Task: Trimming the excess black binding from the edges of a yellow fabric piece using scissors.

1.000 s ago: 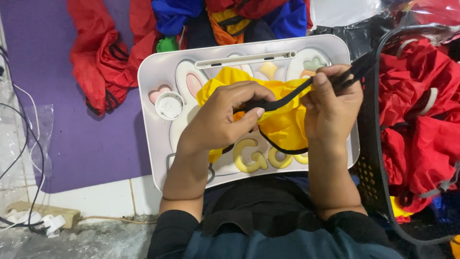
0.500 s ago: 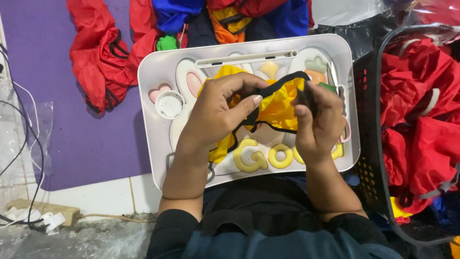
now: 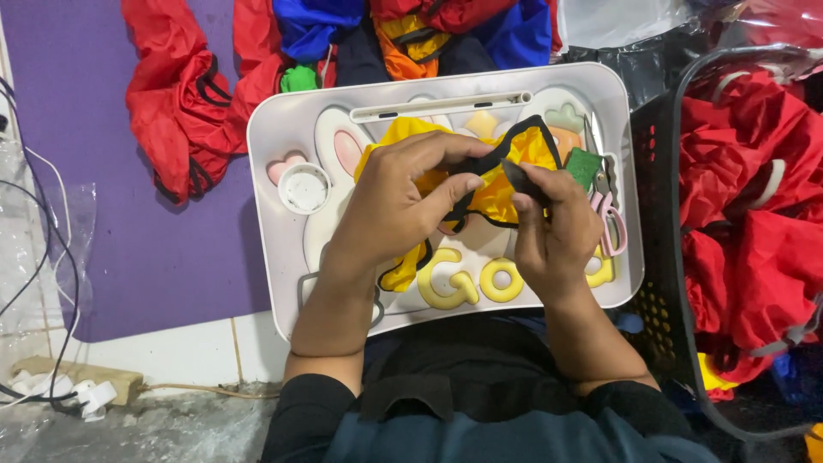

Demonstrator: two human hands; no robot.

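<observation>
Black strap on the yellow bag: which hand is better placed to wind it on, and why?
Probably the right hand: it pinches the black strap end, free of the cloth. The left hand is busy clamping the yellow bag against the lap tray.

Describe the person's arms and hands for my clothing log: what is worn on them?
Both hands, left hand and right hand, are bare: no gloves, rings or watch show. The forearms are uncovered, with black sleeves pushed up near the elbows. No markings or cables show on either arm.
</observation>
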